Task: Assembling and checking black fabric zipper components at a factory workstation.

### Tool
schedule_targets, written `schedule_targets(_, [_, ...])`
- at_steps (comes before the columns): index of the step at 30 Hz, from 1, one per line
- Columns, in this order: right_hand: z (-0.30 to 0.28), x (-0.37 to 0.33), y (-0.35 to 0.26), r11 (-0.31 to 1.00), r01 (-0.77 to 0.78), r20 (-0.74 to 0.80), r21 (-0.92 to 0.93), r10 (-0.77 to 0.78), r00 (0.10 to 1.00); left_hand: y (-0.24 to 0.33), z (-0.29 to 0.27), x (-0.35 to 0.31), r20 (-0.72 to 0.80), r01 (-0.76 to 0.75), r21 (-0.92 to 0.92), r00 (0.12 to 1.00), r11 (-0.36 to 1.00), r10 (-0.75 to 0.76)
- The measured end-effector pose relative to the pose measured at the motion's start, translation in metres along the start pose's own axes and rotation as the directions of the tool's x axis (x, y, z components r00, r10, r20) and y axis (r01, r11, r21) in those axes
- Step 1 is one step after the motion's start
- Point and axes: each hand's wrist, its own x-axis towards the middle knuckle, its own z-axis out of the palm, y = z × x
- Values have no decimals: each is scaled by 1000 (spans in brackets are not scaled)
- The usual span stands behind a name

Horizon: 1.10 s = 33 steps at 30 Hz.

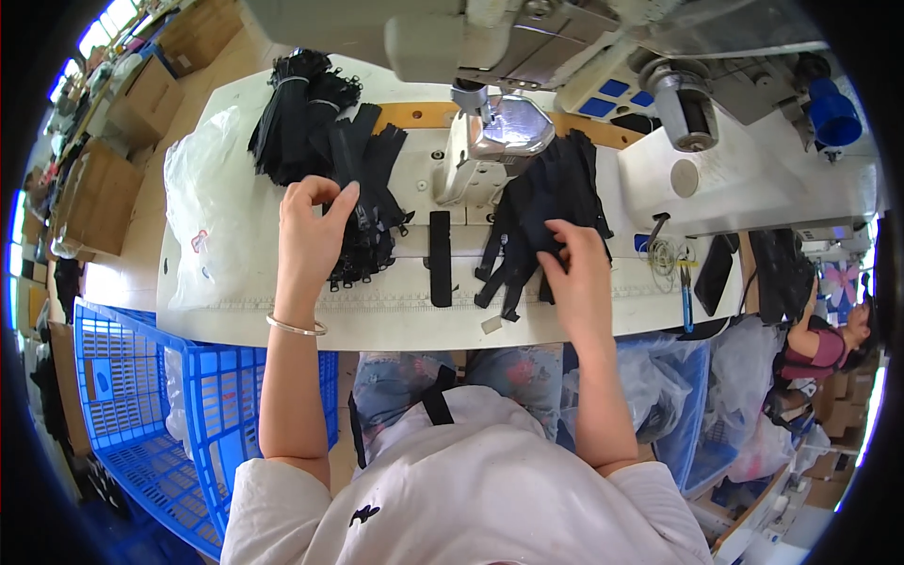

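Reaching over the white worktable [282, 325], a seated person works w/ both arms stretched fwd. Left hand [315, 235], wrist bent, thumb & forefinger pinching a black zipper [365, 218] drawn off the zipper pile [372, 202] at table centre-left. Right hand [576, 268], palm down, fingers curled & pressed onto a dark fabric bundle [546, 202] lying just right of the sewing machine [490, 141]. A black strip [440, 256] lies flat betw. the hands. Blue crate [151, 405] stands lower left.

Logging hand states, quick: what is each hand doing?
Left hand: pinching a black zipper.
Right hand: fingers closed on black fabric pieces.
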Motion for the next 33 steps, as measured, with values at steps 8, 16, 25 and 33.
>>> schedule_targets(8, [-35, -25, -12, 539, -341, 144, 770, 374, 916, 79, 31, -80, 471, 75, -358, 875, 931, 110])
schedule_targets(16, [-29, -89, -22, 525, -518, 478, 676, 223, 850, 73, 77, -124, 748, 595, -381, 648, 708, -142])
schedule_targets(25, [-31, -83, -15, 908, -97, 329, 409, -47, 943, 79, 72, -127, 860, 822, -396, 488, 410, -148])
schedule_targets(33, [-31, -88, -6, 817, -114, 321, 566, -90, 943, 57, 68, -115, 689, 657, -543, 705, 523, -169])
